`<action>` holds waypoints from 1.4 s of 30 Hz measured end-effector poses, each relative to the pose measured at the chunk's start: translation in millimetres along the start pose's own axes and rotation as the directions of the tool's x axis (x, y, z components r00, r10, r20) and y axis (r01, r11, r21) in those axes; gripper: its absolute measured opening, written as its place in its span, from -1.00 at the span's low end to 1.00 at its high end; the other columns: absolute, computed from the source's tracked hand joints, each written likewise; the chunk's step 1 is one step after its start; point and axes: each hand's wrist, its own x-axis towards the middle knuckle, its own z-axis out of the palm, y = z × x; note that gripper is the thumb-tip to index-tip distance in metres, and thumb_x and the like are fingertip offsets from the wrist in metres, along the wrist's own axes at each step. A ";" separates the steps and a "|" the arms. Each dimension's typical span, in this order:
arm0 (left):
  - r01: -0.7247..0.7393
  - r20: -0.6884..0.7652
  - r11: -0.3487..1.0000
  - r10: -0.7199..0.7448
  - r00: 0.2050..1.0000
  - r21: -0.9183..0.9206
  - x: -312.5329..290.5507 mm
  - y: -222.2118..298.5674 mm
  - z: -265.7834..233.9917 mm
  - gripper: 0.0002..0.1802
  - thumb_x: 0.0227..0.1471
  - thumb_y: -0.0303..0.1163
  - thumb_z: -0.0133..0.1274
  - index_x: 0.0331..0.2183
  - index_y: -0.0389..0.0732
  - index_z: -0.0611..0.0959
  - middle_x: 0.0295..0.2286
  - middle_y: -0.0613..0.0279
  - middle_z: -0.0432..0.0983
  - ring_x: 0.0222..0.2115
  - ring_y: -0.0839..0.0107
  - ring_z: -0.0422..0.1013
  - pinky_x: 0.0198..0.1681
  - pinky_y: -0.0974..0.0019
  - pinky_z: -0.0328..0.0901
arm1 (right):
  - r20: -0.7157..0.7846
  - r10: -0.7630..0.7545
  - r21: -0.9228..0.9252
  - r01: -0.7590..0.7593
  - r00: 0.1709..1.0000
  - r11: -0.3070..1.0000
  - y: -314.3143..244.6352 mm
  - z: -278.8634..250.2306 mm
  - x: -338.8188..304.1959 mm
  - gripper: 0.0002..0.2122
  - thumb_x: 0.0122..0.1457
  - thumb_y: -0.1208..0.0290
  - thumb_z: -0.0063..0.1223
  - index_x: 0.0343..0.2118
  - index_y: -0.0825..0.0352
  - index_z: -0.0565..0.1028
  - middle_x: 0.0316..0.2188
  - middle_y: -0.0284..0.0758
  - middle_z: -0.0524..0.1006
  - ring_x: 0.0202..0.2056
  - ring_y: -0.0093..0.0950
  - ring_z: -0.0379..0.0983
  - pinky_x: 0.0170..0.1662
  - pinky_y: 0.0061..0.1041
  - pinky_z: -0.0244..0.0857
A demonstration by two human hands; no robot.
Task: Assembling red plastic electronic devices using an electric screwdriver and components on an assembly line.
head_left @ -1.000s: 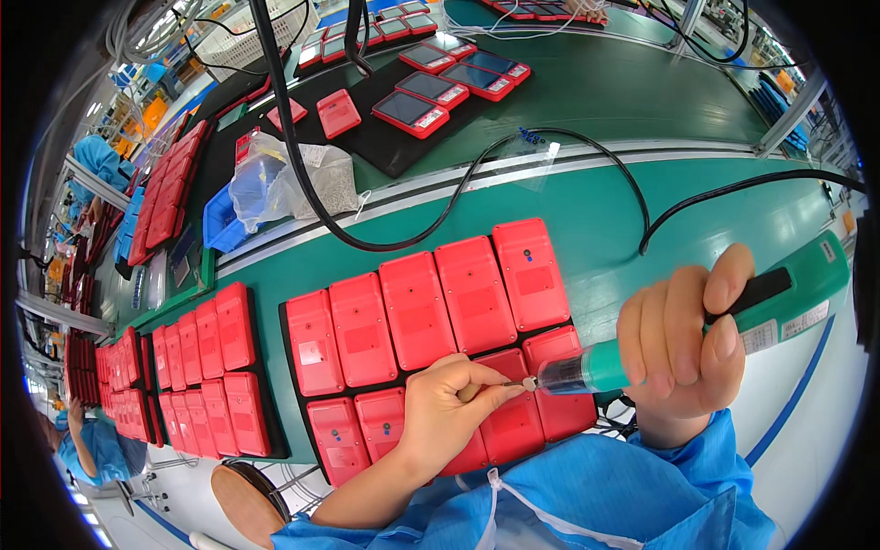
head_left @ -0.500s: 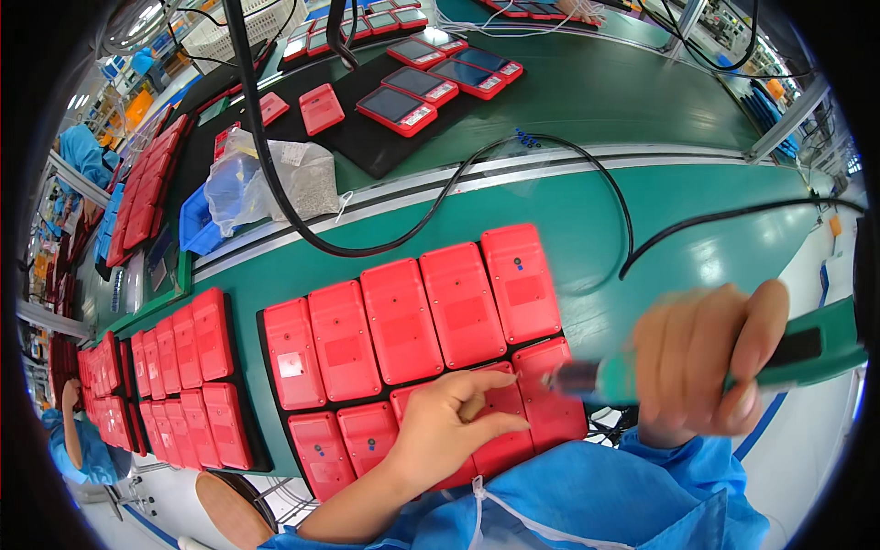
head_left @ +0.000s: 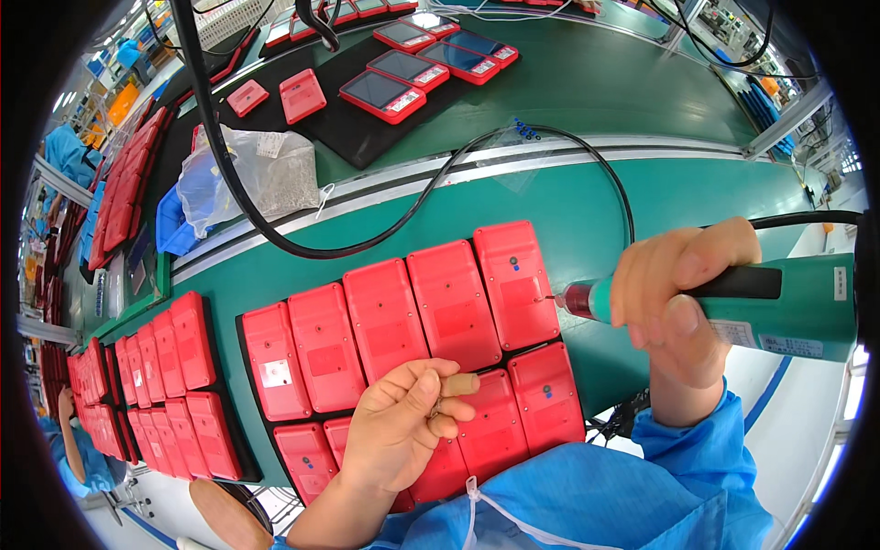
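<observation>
My right hand (head_left: pixel 678 293) is wrapped round a green electric screwdriver (head_left: pixel 788 307) with a black inset. Its thin bit points left, over the right edge of the red device case (head_left: pixel 515 275) at the far right of the back row; I cannot tell if it touches. My left hand (head_left: pixel 403 417) is curled over the front row, fingertips drawn together, a tan cover on one finger. Tiny metal pieces like screws show between its fingers, partly hidden. Several red cases (head_left: pixel 385 316) lie back up in two rows on a black mat; my left hand covers part of the front row.
More red cases (head_left: pixel 194 339) lie in rows on the left. A clear bag of small parts (head_left: pixel 291 179) and a blue bin (head_left: pixel 172 220) stand behind. A black cable (head_left: pixel 357 249) loops across the bench. Devices with screens (head_left: pixel 380 94) lie beyond the metal rail. Another person's arm (head_left: pixel 69 431) shows far left.
The screwdriver has swung back and left, from the front-row case to the right edge of the back-row case. My left hand has moved left and its fingers have closed together.
</observation>
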 end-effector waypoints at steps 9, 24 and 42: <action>0.085 -0.050 0.990 -0.080 0.996 0.112 3.0 -10.5 19.7 -0.66 0.11 -0.32 -0.19 -0.19 -0.41 0.42 -0.42 0.14 0.44 -0.49 0.57 0.33 -0.57 0.59 0.12 | 0.042 -0.234 0.359 0.204 0.971 0.911 -13.1 19.7 9.7 -0.80 0.07 0.41 -0.03 -0.36 0.27 0.18 -0.75 -0.46 0.30 -0.83 -0.72 0.20 -0.78 -0.77 0.13; 0.117 0.095 0.989 -0.109 0.989 -0.085 -2.9 -22.1 22.1 -0.78 0.06 -0.35 -0.10 -0.36 -0.32 0.50 -0.56 0.26 0.36 -0.53 0.56 0.29 -0.46 0.59 0.22 | 0.044 -0.265 0.471 0.214 0.963 0.856 -42.4 28.5 -1.6 -0.85 0.09 0.49 -0.09 -0.36 0.31 0.19 -0.74 -0.42 0.34 -0.81 -0.68 0.29 -0.70 -0.72 0.31; 0.006 -0.067 0.999 -0.009 0.998 -0.044 -6.5 -13.8 8.4 -0.79 0.09 -0.32 -0.15 -0.37 -0.27 0.47 -0.43 0.12 0.46 -0.48 0.48 0.41 -0.54 0.57 0.26 | 0.071 -0.129 0.058 0.125 0.989 0.990 1.7 7.9 6.0 -0.81 -0.02 0.60 -0.05 -0.36 0.34 0.20 -0.71 -0.32 0.34 -0.72 -0.59 0.28 -0.62 -0.57 0.26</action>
